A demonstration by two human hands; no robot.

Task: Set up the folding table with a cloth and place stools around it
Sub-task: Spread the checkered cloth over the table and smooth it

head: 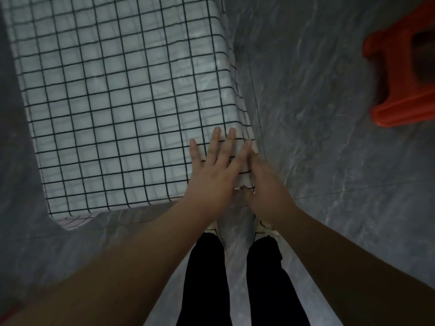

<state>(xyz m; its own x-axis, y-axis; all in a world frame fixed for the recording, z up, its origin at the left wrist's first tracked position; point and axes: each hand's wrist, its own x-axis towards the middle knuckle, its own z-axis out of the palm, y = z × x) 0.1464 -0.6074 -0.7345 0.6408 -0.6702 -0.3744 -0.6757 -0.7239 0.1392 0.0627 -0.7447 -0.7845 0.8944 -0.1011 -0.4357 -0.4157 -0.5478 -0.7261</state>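
- The left grip (211, 175) is down flat on the cloth (117, 102). It is wide open, its fingers (215, 142) spread and straight, the palm pressing by the near right corner.
- The right grip (266, 184) is just beside it, at that same corner, lying against the cloth where it drops over the side.
- Its fingers (246, 149) run up along the edge and meet the left grip's nearest finger. The thumb is tucked down by the cloth's loose corner, so I cannot tell whether this grip pinches the cloth or only presses it.
- The cloth is white with a dark grid, and it stretches away up and to the left of both grips, covering the table (131, 205) from edge to edge.
- A flap of it hangs off the near left corner, well to the left of the grips.
- The red stool (400, 74) stands on the grey floor (317, 114), well apart from the grips, up and to the right of them.
- Below the grips are black trousers (204, 278) and pale shoes (263, 228), planted close to the table's near side.
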